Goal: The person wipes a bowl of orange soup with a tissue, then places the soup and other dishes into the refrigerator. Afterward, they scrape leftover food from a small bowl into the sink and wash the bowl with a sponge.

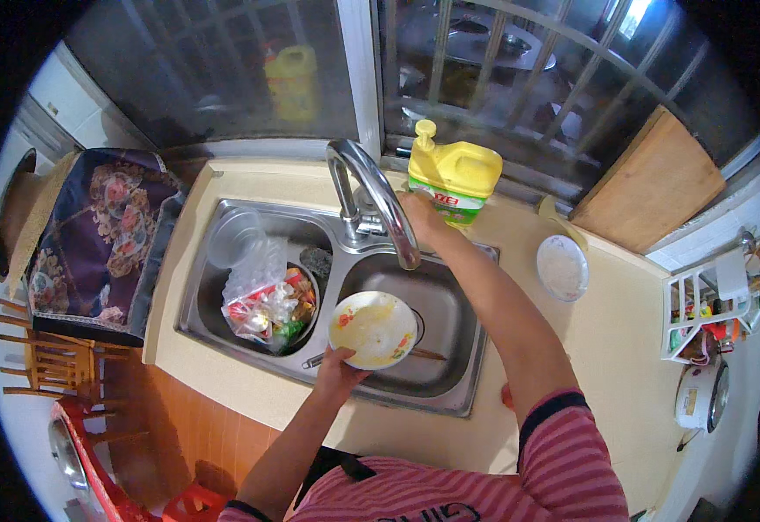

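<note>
My left hand [339, 370] grips the near rim of a white plate [383, 326] with red flower patterns and a yellowish residue on it. The plate is over the divider and the left part of the right sink basin [455, 326]. Beyond the chrome faucet [401, 222], my right hand [424, 215] reaches close to a yellow jug of dish detergent [455, 168]. The faucet spout hides its fingertips, so what they touch is unclear. Brown chopsticks [429, 354] lie in the right basin, partly behind the plate. No water stream shows.
In the left basin are a clear plastic container [236, 236], a dark scouring pad [316, 261] and a bowl of plastic wrappers [275, 312]. A white bowl [563, 267] stands on the right counter. A wooden cutting board [651, 183] leans by the window; a white rack [700, 313] is farther right.
</note>
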`<state>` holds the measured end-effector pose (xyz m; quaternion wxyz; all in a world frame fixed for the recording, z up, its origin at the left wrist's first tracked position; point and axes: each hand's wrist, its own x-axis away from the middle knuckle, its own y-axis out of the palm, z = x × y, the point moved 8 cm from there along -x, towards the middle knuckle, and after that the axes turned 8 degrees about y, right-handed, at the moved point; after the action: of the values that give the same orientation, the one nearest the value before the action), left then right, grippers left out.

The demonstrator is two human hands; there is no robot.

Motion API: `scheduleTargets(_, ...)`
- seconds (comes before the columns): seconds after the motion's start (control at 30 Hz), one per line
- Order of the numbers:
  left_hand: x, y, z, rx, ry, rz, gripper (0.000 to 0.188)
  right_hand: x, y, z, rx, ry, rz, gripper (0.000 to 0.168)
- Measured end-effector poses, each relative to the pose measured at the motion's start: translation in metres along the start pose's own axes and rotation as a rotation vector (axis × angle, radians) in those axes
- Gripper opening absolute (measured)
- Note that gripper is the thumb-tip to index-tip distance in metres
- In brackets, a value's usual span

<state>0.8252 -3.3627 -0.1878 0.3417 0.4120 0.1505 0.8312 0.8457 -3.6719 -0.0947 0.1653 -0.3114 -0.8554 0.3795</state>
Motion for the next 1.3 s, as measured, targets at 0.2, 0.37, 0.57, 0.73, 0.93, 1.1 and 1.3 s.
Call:
scheduleTargets(0.2,-0.016,0.014,-0.038,0.003,-0.063,0.034,0.051,0.008,0.001,0.030,-0.121,0.086,0.168,0.028)
scheduleTargets(0.37,-0.019,0.036,-0.053,-0.017,-0.081,0.002,0.049,0.018,0.001,0.034,-0.225,0.032,0.269,0.022)
scheduleTargets(0.57,-0.023,0.039,-0.071,0.080,-0.165,-0.015,0.046,0.020,0.005,0.032,-0.265,0.090,0.268,0.024)
scheduleTargets(0.73,-0.024,0.044,-0.090,0.014,-0.184,-0.093,0.045,0.038,-0.012,0.040,-0.221,0.117,0.252,0.034)
scheduleTargets(0.93,-0.022,0.031,-0.105,0.128,-0.266,-0.038,0.044,0.130,-0.037,0.034,-0.140,0.237,0.089,0.042)
scheduleTargets(1.1,-0.042,0.022,-0.115,0.109,-0.252,-0.084,0.045,0.226,-0.042,0.084,0.303,0.305,0.114,0.031)
scheduleTargets(1.3,-0.046,0.024,-0.115,0.060,-0.316,-0.072,0.043,0.273,-0.053,0.151,0.470,0.134,0.112,0.036)
